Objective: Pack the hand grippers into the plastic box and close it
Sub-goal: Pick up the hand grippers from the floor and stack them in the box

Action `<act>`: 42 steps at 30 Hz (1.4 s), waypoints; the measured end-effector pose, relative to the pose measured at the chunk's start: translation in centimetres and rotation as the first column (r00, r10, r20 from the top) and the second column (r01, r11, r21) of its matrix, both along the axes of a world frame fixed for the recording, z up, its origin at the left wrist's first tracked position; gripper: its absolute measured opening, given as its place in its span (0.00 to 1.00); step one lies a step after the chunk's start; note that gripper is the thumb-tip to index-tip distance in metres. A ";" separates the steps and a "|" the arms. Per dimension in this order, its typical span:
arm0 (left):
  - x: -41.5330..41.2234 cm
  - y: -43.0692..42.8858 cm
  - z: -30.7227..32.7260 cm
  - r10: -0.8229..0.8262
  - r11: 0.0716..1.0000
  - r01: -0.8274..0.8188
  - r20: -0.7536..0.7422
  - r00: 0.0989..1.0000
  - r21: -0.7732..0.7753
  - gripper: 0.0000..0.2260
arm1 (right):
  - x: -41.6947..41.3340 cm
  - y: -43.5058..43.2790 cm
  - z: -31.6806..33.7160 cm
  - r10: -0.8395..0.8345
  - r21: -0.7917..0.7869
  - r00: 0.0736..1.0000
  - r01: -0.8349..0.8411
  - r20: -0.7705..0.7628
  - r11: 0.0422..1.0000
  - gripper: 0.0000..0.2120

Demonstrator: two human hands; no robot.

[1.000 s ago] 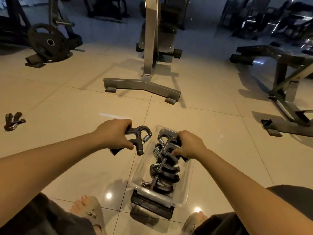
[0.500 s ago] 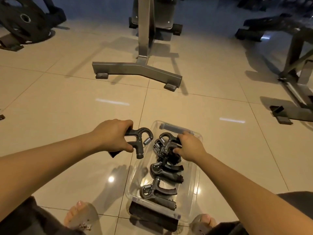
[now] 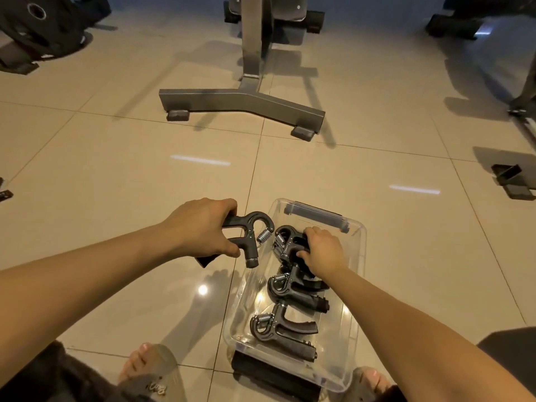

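- The plastic box (image 3: pixel 358 271) sits open on the floor (image 3: pixel 116 169) at lower centre of the frame; at least three hand grippers lie inside it.
- The right hand (image 3: pixel 323 252) is inside the box, clenched around the farthest packed gripper (image 3: pixel 287 242).
- The left hand (image 3: pixel 203 230) grasps a loose gripper (image 3: pixel 251 236) by its handle, just left of the box.
- Judged progress: packing is well along; the held gripper remains, then closing.
- A dark slab (image 3: pixel 272 375), possibly the lid, lies under the near rim.
- No legible writing.
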State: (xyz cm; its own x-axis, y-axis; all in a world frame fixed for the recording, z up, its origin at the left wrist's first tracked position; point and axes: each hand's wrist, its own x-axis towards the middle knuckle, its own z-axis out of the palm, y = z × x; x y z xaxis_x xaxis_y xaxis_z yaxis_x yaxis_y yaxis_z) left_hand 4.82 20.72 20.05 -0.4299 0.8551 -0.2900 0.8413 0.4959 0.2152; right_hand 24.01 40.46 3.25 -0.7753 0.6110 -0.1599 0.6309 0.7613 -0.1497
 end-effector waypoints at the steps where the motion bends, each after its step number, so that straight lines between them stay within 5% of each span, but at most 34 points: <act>1: 0.0 -0.1 0.0 0.006 1.000 -0.006 0.003 1.000 -0.001 0.25 | -0.1 -0.1 -0.2 0.003 0.024 1.000 -0.003 0.016 1.000 0.21; 12: 0.3 -0.8 0.7 0.014 1.000 -0.014 0.015 1.000 0.021 0.26 | -0.3 -0.1 1.5 0.004 0.116 0.996 -0.015 0.091 0.993 0.25; 18: 0.7 -0.6 1.7 0.060 0.994 -0.063 0.035 0.998 0.093 0.26 | -2.0 0.0 9.9 -0.226 -0.204 0.948 0.181 -0.225 0.962 0.18; 23: 1.2 0.3 3.3 0.139 0.958 -0.153 0.071 0.988 0.245 0.26 | -2.5 -1.9 20.3 -0.415 -0.714 0.859 0.088 -0.299 0.695 0.18; 26: 2.6 0.5 4.2 0.146 0.915 -0.190 0.146 0.978 0.356 0.25 | -1.1 -4.1 22.6 -0.451 -0.807 0.847 0.046 -0.281 0.588 0.16; 33: 5.9 0.2 4.9 0.126 0.885 -0.245 0.302 0.945 0.396 0.26 | 0.4 -6.2 22.7 -0.716 -0.911 0.613 -0.015 -0.333 0.411 0.06; 38: 5.5 -0.1 5.4 0.119 0.881 -0.300 0.442 0.889 0.366 0.23 | 0.3 -6.0 22.7 -0.654 -0.863 0.646 -0.016 -0.394 0.505 0.07; 42: 4.8 0.3 6.7 0.030 0.873 -0.269 0.505 0.862 0.407 0.20 | 0.2 -6.0 23.4 -0.304 -0.664 0.832 -0.099 -0.463 0.741 0.06</act>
